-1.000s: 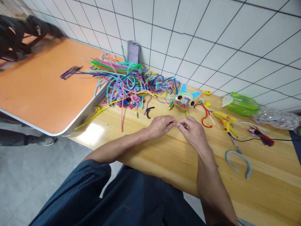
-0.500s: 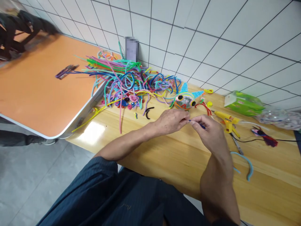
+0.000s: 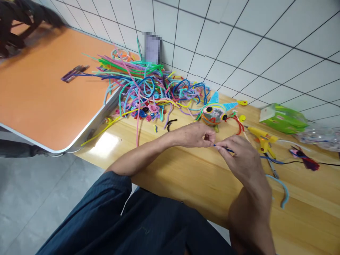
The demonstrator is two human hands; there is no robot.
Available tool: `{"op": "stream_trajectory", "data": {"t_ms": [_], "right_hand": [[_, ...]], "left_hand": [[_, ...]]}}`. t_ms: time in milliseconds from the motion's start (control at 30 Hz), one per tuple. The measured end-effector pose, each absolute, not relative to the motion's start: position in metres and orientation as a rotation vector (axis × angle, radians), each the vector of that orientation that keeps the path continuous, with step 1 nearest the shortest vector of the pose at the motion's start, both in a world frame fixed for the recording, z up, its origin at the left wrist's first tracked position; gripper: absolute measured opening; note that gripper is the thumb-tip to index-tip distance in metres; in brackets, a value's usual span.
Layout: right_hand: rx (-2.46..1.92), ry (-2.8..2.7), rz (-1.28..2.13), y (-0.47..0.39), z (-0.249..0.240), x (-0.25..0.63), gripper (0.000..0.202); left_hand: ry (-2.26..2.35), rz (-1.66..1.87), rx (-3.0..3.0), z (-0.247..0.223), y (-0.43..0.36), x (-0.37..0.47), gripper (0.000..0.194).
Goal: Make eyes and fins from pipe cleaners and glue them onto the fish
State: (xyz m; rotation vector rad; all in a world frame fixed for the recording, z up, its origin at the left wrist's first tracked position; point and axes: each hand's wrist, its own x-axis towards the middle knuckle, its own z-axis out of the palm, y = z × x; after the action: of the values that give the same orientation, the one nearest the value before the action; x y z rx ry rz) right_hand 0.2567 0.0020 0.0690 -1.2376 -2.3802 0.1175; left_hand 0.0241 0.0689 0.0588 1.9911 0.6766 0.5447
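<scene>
A thin dark-blue pipe cleaner (image 3: 227,149) runs between my hands. My left hand (image 3: 198,135) pinches its near end between thumb and fingertips. Gripping the same strand a little to the right is my right hand (image 3: 241,154), closed, with thumb and forefinger on it. A blue length shows beyond the right hand, over the table. Just behind my hands sits a fish-like craft figure (image 3: 213,115) with light-blue pointed fins, black-centred eyes and bands of coloured pipe cleaner.
A heap of coloured pipe cleaners (image 3: 148,85) lies at the back left by the wall. On the right are a yellow glue gun (image 3: 264,139), scissors (image 3: 273,168), a green packet (image 3: 284,118) and a curved light-blue piece (image 3: 284,193). An orange table (image 3: 53,102) adjoins at left.
My hands have turned slightly, and my right hand has shifted a little right and down along the strand. The blue length beyond it now shows. The view has tilted slightly.
</scene>
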Motion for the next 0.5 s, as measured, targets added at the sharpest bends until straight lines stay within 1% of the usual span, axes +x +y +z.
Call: {"op": "stream_trajectory", "data": {"t_ms": [133,233,367,500], "right_hand": [[-1.242,-2.356,0.208,0.001,0.067,0.255,0.023],[-1.330,-2.295,0.281,0.000,0.068,0.254,0.018],[-1.458,-2.126,0.367,-0.003,0.075,0.255,0.012],[-1.508,-1.850,0.390,-0.005,0.075,0.250,0.012]], "left_hand": [[0.653,0.502,2.090,0.058,0.067,0.025,0.008],[0.657,0.499,2.144,0.055,0.066,0.028,0.009],[0.678,0.620,2.093,0.055,0.061,0.034,0.009],[0.678,0.812,1.881,0.059,0.054,0.040,0.013]]}}
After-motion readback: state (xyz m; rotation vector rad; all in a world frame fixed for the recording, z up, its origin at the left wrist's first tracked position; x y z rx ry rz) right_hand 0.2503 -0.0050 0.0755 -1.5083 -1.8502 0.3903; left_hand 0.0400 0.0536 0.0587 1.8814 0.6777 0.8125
